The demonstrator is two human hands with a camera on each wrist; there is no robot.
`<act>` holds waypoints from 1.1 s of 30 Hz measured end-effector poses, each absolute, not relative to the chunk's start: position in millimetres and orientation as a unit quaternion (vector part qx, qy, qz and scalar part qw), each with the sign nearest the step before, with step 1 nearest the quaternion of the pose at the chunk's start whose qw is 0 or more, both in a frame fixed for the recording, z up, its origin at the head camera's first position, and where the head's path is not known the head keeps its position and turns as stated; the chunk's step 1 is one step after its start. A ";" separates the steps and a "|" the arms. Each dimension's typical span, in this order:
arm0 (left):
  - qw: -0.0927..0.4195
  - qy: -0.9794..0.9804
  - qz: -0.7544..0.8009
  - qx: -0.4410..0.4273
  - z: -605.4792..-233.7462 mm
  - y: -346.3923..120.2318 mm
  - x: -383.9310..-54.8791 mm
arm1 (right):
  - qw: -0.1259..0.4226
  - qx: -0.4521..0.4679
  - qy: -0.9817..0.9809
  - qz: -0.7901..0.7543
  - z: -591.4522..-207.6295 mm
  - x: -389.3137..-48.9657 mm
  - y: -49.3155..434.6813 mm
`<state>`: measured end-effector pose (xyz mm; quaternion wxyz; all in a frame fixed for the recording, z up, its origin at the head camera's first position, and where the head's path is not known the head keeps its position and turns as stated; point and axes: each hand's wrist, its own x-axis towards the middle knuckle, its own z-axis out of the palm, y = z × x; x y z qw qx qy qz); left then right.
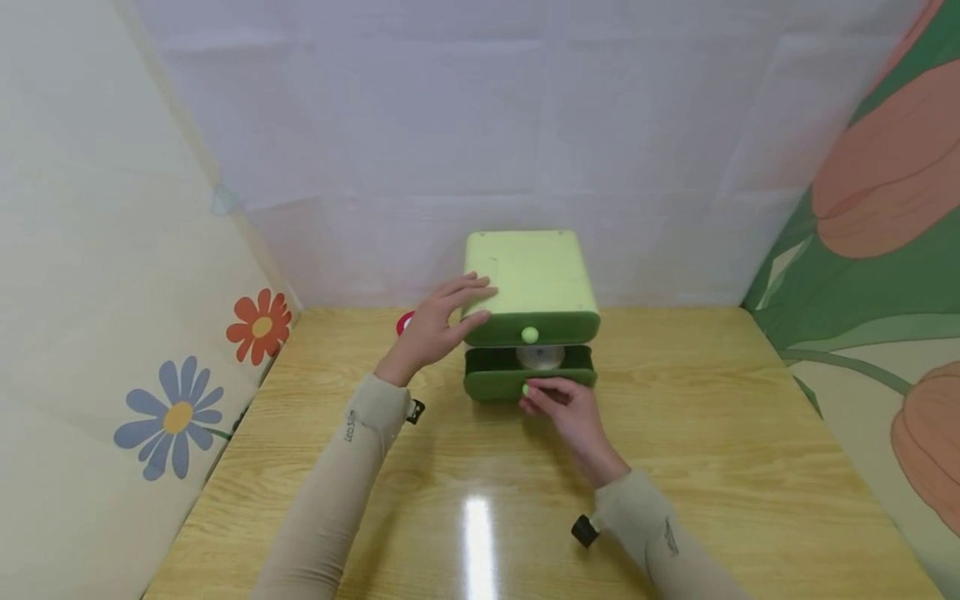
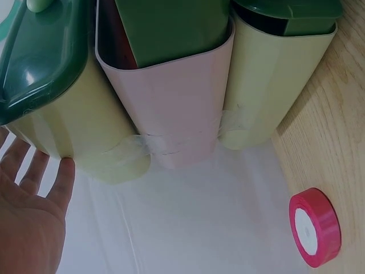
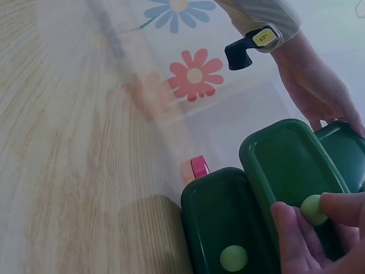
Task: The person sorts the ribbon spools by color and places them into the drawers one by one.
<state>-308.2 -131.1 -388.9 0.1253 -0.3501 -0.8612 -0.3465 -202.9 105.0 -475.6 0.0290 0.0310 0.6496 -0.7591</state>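
Observation:
A small chest of drawers (image 1: 528,267) with a pale green top and dark green fronts stands at the back of the table. Its middle drawer (image 1: 491,386) is pulled out, and a clear, round object (image 1: 542,357) shows inside. The right hand (image 1: 566,412) pinches that drawer's light green knob (image 3: 313,210) between thumb and fingers. Against the upper left side of the chest rests the left hand (image 1: 438,325), its fingers extended over the top edge. In the left wrist view, its fingertips touch the yellow top casing (image 2: 94,123); the pink middle casing (image 2: 171,103) sits alongside.
A roll of red-pink ribbon (image 2: 315,227) lies on the table to the left of the chest, partly behind the left hand in the head view. A white sheet (image 1: 412,150) hangs behind. Flower-printed panels (image 1: 176,417) border the wooden table (image 1: 697,417).

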 end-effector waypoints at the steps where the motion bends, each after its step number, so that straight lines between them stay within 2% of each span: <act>1: 0.125 -0.861 -0.347 -0.349 -388.3 -131.0 -307.8 | 0.027 0.027 0.650 -0.759 -475.4 -203.9 104.9; 33: 0.122 -0.864 -0.349 -0.342 -391.6 -131.7 -309.8 | 0.029 0.027 0.640 -0.767 -474.0 -227.3 103.3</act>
